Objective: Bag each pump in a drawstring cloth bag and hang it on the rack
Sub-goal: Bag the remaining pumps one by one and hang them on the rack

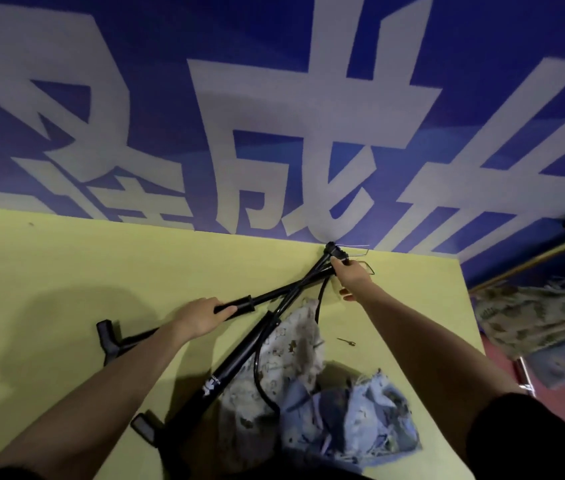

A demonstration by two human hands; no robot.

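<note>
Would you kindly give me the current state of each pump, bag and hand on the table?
Left hand: grips upper pump by its barrel.
Right hand: holds pump ends at far edge.
Lower pump: unbagged, crossing the other.
White bag: crumpled, flat.
Blue bag: crumpled, flat.

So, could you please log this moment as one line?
left hand: grips black pump handle | right hand: holds pump's far end | patterned cloth bags: unused, yellow table

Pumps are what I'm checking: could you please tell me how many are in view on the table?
2. One pump lies crosswise, gripped by both hands; the other pump crosses it, resting partly on the cloth bags. None seems hidden.
</note>
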